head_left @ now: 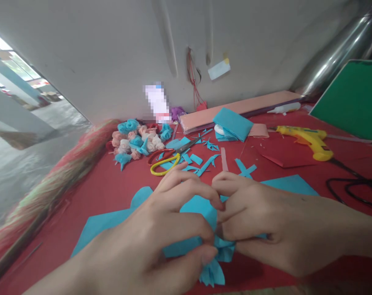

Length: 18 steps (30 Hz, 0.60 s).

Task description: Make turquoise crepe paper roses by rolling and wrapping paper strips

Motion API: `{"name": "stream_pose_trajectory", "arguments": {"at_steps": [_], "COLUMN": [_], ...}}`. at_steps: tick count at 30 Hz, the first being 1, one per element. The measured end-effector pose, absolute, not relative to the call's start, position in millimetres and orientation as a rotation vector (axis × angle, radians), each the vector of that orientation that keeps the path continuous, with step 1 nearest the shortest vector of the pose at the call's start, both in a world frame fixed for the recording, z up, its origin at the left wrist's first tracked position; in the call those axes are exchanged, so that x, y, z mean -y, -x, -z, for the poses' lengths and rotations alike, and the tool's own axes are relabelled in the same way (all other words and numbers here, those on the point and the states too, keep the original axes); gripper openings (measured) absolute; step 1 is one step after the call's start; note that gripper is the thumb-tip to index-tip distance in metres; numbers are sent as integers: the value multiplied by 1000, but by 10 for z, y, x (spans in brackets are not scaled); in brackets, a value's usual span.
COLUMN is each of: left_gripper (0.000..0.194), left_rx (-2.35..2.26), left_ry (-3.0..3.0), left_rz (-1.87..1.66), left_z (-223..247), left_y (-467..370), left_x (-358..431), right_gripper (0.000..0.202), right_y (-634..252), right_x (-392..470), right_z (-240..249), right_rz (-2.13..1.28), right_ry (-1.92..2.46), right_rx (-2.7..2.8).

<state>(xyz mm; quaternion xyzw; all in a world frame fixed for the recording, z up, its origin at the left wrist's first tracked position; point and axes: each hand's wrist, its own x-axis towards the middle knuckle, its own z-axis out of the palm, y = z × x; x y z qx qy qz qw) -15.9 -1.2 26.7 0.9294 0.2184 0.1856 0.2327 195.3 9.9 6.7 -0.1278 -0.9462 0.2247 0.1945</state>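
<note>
Between my two hands is a blue crepe paper flower [213,270], its gathered, ruffled end sticking out below my fingers. My left hand [161,225] pinches it from the left, thumb and fingers bent around it. From the right, my right hand [259,221] grips the same piece with curled fingers, and the fingertips of both hands meet. Part of the flower is hidden behind the fingers. Under the hands lie flat blue paper sheets [103,225]. Just beyond my left hand rest scissors [170,159] with red and yellow handles, among blue paper scraps [204,164].
A pile of blue, pink and white paper flowers [137,141] sits at the back left. Folded blue paper [233,123] and a long peach paper pack [241,110] lie near the wall. A yellow glue gun [309,139] with a black cord [354,188] is at right, by a green board [352,102].
</note>
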Motion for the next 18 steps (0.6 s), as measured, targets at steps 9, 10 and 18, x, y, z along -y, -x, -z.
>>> {"name": "stream_pose_trajectory", "arguments": {"at_steps": [9,10,18], "left_gripper": [10,11,11], "left_rx": [-739,-740,-638], "left_ry": [-2234,-2216,-2148], "left_rz": [-502,-491,-573], "left_z": [-262,-259,-224], "left_y": [167,162,96], "left_x": [-18,-20,-11], "right_gripper": [22,23,18], "right_y": [-1954,-1954,-1946], "right_x": [-115,-117,-119], "right_z": [-85,-88,-116], "right_rz": [-731,-733,-826], "right_ry": [385,393,487], "right_rx": [2660,2656,2594]}}
